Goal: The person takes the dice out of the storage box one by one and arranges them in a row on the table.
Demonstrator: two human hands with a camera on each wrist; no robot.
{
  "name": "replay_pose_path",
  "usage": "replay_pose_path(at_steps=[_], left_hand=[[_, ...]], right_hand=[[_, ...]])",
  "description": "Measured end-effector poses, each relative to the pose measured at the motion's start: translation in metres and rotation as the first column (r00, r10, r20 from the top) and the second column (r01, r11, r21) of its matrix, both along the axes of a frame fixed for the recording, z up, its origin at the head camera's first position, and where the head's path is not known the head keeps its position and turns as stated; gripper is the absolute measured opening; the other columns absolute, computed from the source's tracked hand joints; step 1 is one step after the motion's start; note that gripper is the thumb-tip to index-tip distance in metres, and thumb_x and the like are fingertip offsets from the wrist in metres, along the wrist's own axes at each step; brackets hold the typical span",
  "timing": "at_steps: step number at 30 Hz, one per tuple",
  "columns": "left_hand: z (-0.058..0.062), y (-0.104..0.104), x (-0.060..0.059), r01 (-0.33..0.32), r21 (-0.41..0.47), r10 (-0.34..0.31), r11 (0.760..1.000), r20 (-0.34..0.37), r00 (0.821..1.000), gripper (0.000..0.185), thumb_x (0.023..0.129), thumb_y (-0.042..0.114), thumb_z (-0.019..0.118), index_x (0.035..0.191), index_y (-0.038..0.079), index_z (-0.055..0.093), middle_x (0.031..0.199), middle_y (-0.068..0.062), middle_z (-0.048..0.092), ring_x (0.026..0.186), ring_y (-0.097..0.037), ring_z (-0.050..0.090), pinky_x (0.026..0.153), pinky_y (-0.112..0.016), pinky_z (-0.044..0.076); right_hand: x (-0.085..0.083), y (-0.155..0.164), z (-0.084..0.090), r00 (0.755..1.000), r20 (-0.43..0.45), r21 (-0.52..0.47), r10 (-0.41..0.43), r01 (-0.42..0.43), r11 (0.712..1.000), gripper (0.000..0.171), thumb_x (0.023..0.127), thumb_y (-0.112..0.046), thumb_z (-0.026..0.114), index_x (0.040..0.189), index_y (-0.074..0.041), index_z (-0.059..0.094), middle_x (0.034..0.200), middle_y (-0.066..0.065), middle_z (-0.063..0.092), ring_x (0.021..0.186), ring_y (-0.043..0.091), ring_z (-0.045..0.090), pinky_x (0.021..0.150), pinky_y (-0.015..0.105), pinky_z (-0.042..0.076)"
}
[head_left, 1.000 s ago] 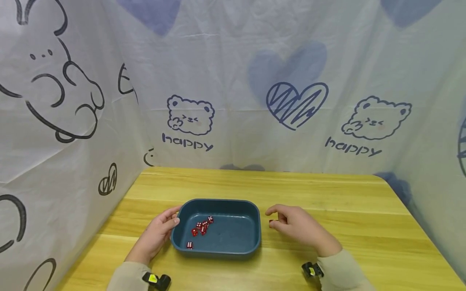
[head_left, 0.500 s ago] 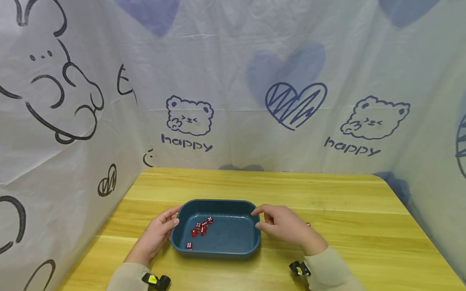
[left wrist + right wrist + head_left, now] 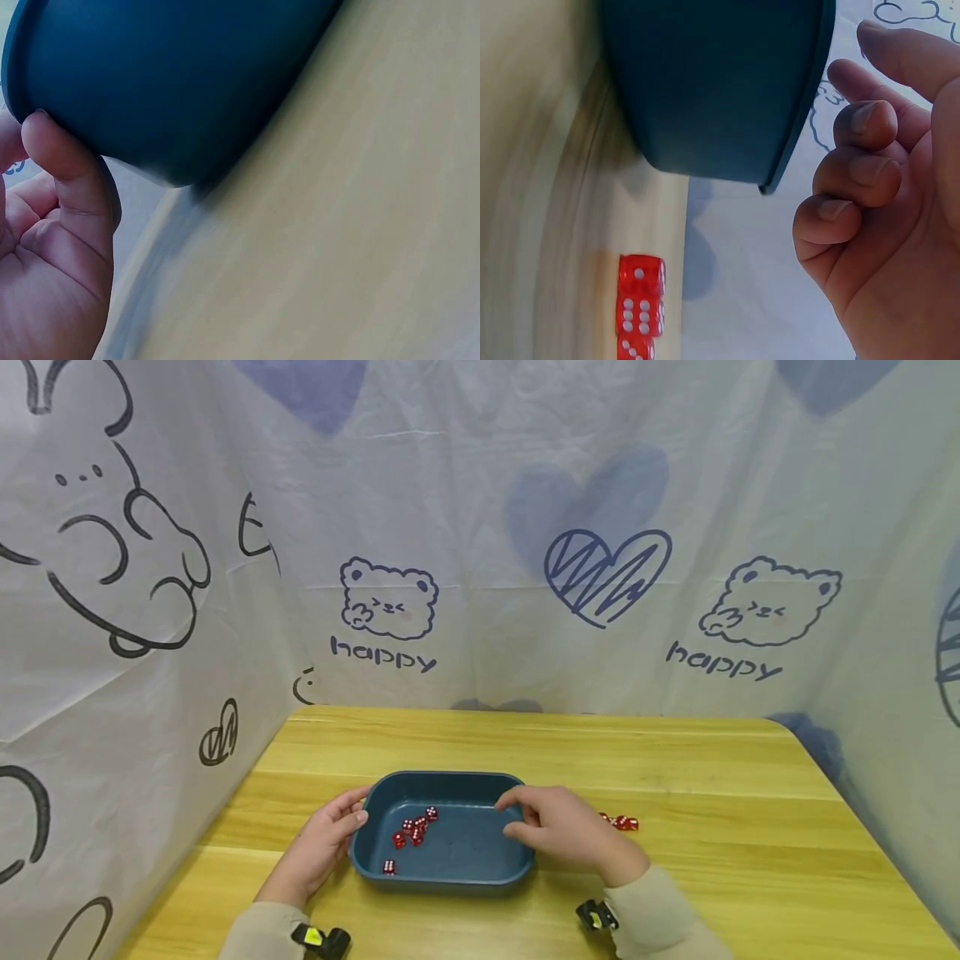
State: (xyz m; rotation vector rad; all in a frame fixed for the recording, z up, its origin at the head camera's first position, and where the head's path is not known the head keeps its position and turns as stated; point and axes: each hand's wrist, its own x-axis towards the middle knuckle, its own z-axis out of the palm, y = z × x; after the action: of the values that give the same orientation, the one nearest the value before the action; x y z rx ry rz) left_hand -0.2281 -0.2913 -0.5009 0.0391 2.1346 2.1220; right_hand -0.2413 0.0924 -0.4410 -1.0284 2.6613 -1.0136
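A dark teal plastic tray [image 3: 465,887] stands on the table with several red dice [image 3: 415,831] clustered in its left half. One more die [image 3: 389,867] lies near its front-left corner. My left hand [image 3: 327,831] holds the tray's left end, thumb at the rim and fingers along the outer wall. Over the tray's right rim hovers my right hand [image 3: 562,827], thumb and index finger stretched out and apart with nothing between them. In the right wrist view the other three fingers curl toward the palm. A row of red dice [image 3: 640,315] lies on the table just right of the tray, partly behind that hand.
The yellow wood-grain table [image 3: 720,793] extends behind and to the right of the tray. White cloth [image 3: 487,643] printed with hearts and bears hangs along the back and both sides. Each wrist carries a small black camera [image 3: 596,916].
My right hand has moved left from beside the row of dice to over the tray's right rim, uncovering the row's right end. The left hand and the tray have stayed put.
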Motion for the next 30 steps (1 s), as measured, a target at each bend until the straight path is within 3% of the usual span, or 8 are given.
replay_pose_path(at_steps=[15,22,30], left_hand=[[0.000,0.000,-0.001,0.008,-0.004,-0.008,1.000,-0.007,1.000,0.052,0.104,0.011,0.056,0.151,-0.003,0.041,0.113,-0.012,0.053,0.093,-0.014,0.060,0.075,-0.023,0.055],[0.001,0.000,0.000,0.000,-0.025,-0.001,1.000,-0.012,1.000,0.051,0.104,0.011,0.055,0.151,-0.003,0.041,0.113,-0.013,0.054,0.090,-0.015,0.061,0.072,-0.023,0.054],[0.002,0.001,0.001,0.006,-0.015,-0.006,1.000,-0.006,1.000,0.050,0.104,0.009,0.054,0.151,-0.003,0.040,0.115,-0.014,0.053,0.094,-0.015,0.060,0.077,-0.023,0.055]], right_hand=[[-0.002,-0.022,-0.004,1.000,-0.016,0.053,0.012,-0.011,0.999,0.024,0.096,-0.037,0.069,0.118,-0.026,0.070,0.063,-0.009,0.048,0.052,0.009,0.042,0.052,0.025,0.035],[-0.001,-0.032,-0.004,0.996,-0.094,0.109,-0.004,0.014,0.994,0.023,0.097,-0.036,0.068,0.118,-0.026,0.071,0.061,-0.010,0.048,0.051,0.008,0.041,0.050,0.025,0.034],[0.001,-0.053,-0.004,0.993,-0.091,0.123,0.075,-0.063,0.990,0.026,0.098,-0.038,0.067,0.121,-0.027,0.071,0.059,-0.011,0.048,0.050,0.006,0.042,0.051,0.024,0.036]])
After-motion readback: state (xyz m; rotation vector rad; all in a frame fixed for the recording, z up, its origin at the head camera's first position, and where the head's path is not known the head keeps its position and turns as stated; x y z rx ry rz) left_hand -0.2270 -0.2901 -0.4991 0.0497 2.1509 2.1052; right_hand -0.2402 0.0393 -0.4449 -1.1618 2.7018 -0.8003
